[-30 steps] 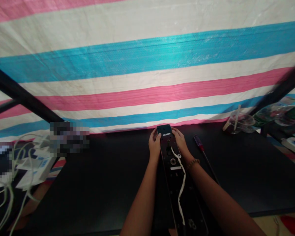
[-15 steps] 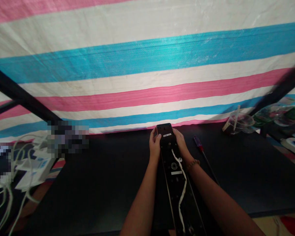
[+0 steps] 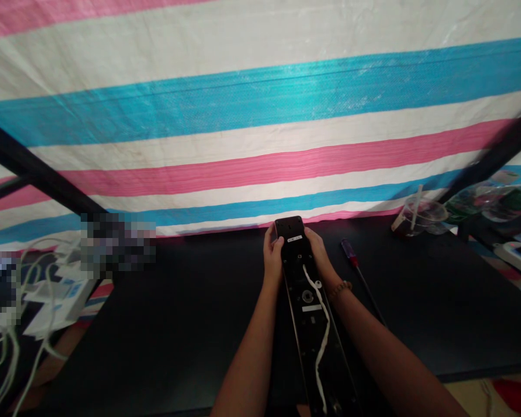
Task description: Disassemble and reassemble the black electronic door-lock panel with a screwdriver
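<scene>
A long, narrow black device panel [image 3: 306,333] with white labels, screw holes and a white cable [image 3: 327,333] along its face lies between my arms, its near end running out of the bottom of the view. My left hand [image 3: 272,258] is wrapped round the left edge near the far end, thumb on top. Opposite it, my right hand [image 3: 319,252] grips the right edge; most of its fingers are hidden behind the panel. Right of my right wrist, which wears a beaded bracelet [image 3: 342,288], a screwdriver [image 3: 351,255] with a purple and red handle rests on the table.
The black table [image 3: 178,336] ends at a striped tarpaulin [image 3: 260,127]. A plastic cup [image 3: 419,217] with a straw stands at the back right, beside clear plastic bags [image 3: 495,200]. White cables [image 3: 13,353] and a white box [image 3: 58,307] are at the left. Dark metal posts slant at both sides.
The far end of the panel has tilted very slightly. Both hands keep their hold on its edges, and the view has shifted a little.
</scene>
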Demonstrator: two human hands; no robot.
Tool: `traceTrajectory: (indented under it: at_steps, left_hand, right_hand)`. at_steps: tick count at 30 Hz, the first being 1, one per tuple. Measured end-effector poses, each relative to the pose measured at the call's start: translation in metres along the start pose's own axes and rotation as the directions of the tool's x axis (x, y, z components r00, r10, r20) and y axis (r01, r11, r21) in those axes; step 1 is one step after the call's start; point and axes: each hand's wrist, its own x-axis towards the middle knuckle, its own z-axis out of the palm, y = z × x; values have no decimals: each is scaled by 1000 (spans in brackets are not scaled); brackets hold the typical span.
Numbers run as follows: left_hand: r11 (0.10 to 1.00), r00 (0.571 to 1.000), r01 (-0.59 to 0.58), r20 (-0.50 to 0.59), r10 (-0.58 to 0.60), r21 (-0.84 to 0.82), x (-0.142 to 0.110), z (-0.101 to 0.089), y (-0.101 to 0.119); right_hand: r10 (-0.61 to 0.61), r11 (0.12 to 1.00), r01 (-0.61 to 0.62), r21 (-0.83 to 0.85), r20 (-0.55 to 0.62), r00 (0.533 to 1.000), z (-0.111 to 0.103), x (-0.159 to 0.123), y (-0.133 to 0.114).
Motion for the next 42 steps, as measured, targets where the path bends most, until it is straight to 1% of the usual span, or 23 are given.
traceTrajectory:
  at_steps: [4, 7, 11, 20, 22, 24, 26, 28, 32, 37, 42]
  left_hand:
    - [1000, 1000, -1, 6, 1, 2, 0, 0, -1]
    - [1000, 1000, -10, 13, 10, -28, 1, -1, -3]
    - [1000, 1000, -8, 21, 8, -18, 2, -1, -4]
    - [1000, 1000, 24, -6, -24, -4, 4, -4, -10]
    - [1000, 1000, 19, -12, -19, -13, 6, -4, -11]
    - [1000, 1000, -2, -22, 1, -8, 7, -5, -12]
    - [999, 999, -27, -29, 28, 30, 10, -6, -13]
    - [997, 999, -35, -37, 38, 70, 11, -7, -13]
    - [995, 998, -18, -63, 25, 98, 13, -10, -15]
    - [984, 993, -3, -117, 24, 178, 13, -12, -18]
    - [965, 985, 11, -170, 36, 264, 15, -16, -19]
  right_hand:
    - [-8, 1000, 8, -13, -2, 1000, -1, 0, 1]
    - [-6, 1000, 6, 8, -4, 1000, 0, -1, 1]
    - [-12, 1000, 12, 28, 3, 1000, 0, -1, 2]
    - [39, 999, -39, 22, 1, 999, 0, -1, 2]
    - [37, 999, -37, -2, -19, 999, -1, 1, 4]
    - [13, 999, -16, -32, -76, 997, -1, 4, 8]
    - [-8, 999, 1, -49, -141, 990, -2, 6, 11]
    - [-9, 999, 0, -49, -168, 986, -3, 8, 14]
    - [5, 999, -12, -46, -139, 990, -4, 7, 14]
    - [-34, 999, 28, -38, -165, 986, -3, 7, 13]
    - [-17, 998, 8, -60, -159, 987, -3, 8, 16]
